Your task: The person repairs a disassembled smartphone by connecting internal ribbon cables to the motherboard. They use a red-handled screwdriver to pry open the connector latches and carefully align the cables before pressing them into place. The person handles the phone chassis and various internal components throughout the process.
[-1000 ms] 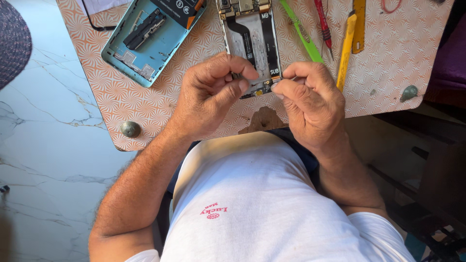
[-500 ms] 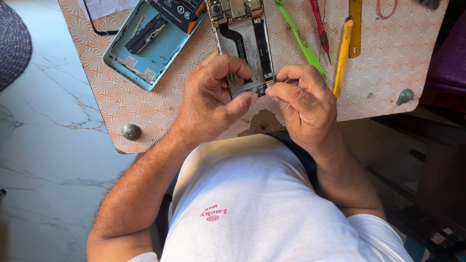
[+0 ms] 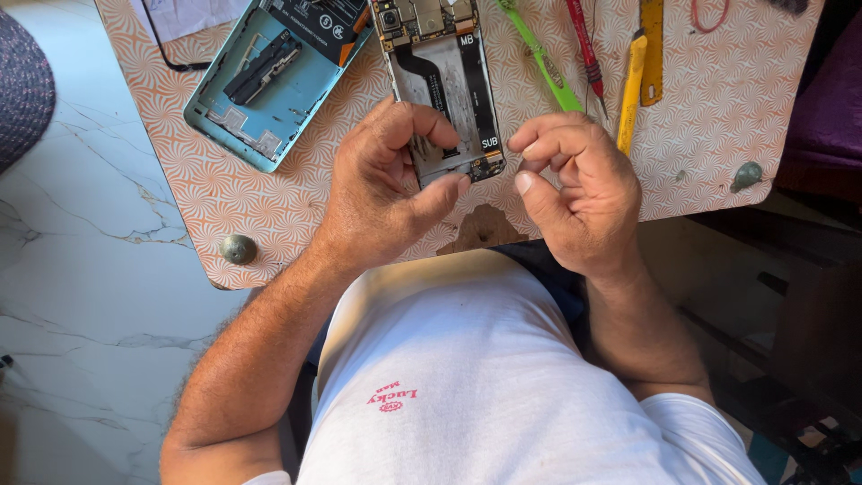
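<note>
An opened phone body (image 3: 444, 85) with its boards and flex cable exposed lies on the orange patterned table (image 3: 269, 198). My left hand (image 3: 386, 184) grips its near end, index finger curled over the lower part and thumb under the bottom edge. My right hand (image 3: 579, 189) hovers just right of that end, fingers curled loosely and thumb out, a little apart from the phone. Whether it pinches a small part I cannot tell.
A light blue phone back cover (image 3: 269, 81) lies at the upper left. A green pry tool (image 3: 539, 58), a red screwdriver (image 3: 585, 49) and yellow tools (image 3: 633, 76) lie to the right. Round table studs (image 3: 238, 249) sit near the front edge. White marble floor (image 3: 81, 296) lies left.
My right hand has come off the phone's lower end and moved slightly right. The left hand keeps its grip on the phone, which sits a bit farther up the table.
</note>
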